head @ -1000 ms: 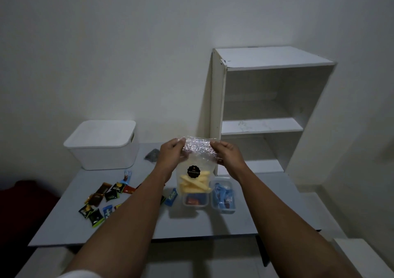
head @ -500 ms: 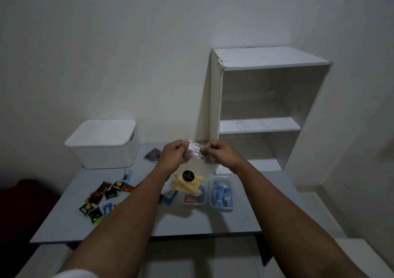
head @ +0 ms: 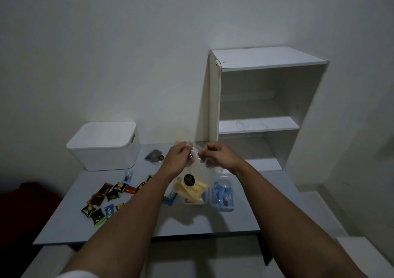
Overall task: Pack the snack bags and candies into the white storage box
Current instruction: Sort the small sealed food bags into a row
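My left hand [head: 178, 160] and my right hand [head: 215, 155] both pinch the crumpled top of a clear snack bag [head: 191, 184] with yellow sticks and a round black label. The bag hangs tilted over the grey table [head: 245, 220]. The white storage box [head: 106, 147] stands at the table's back left with its lid on. Several small candy packets [head: 106, 198] lie scattered on the left half of the table. Two clear tubs sit below the bag: one with red contents [head: 193, 201], one with blue candies [head: 221, 195].
A white open shelf unit [head: 255, 107] stands at the back right against the wall. A dark small bag [head: 154, 155] lies beside the storage box. A blue packet [head: 170, 196] lies by the tubs. Something dark red [head: 27, 194] sits left of the table.
My hands have drawn closer together and bunched the bag's top. The bag has dropped lower and swung from hanging straight to tilted.
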Tool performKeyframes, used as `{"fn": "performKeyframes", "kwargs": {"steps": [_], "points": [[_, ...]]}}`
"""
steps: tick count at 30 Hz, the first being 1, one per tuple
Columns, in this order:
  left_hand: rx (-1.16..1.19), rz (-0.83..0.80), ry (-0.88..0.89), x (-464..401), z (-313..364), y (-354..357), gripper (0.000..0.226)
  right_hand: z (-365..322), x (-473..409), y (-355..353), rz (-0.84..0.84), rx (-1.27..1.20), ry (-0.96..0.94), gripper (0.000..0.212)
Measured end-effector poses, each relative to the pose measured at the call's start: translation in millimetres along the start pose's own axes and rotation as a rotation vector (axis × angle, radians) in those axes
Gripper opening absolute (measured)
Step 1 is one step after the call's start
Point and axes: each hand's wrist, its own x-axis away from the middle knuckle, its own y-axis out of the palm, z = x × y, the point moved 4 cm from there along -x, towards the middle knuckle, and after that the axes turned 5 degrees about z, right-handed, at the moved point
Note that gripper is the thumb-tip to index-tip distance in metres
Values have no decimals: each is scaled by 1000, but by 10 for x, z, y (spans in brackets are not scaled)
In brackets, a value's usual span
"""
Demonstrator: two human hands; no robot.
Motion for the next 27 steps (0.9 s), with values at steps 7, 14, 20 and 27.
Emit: {"fn": "performKeyframes", "kwargs": {"steps": [7, 14, 20, 27], "points": [[-52, -54, 18, -46, -12, 1, 35, 3, -72, 109, -47, -1, -17, 17], [-45, -32, 34, -90, -34, -62, 34, -2, -101, 141, -28, 7, -24, 19], [37, 2, -24, -138, -130, -122, 37, 51, -128, 127, 14, 46, -78, 27], [77, 93, -9, -226, -236, -304, 30, 87, -135, 162, 55, 10, -33, 22]]}}
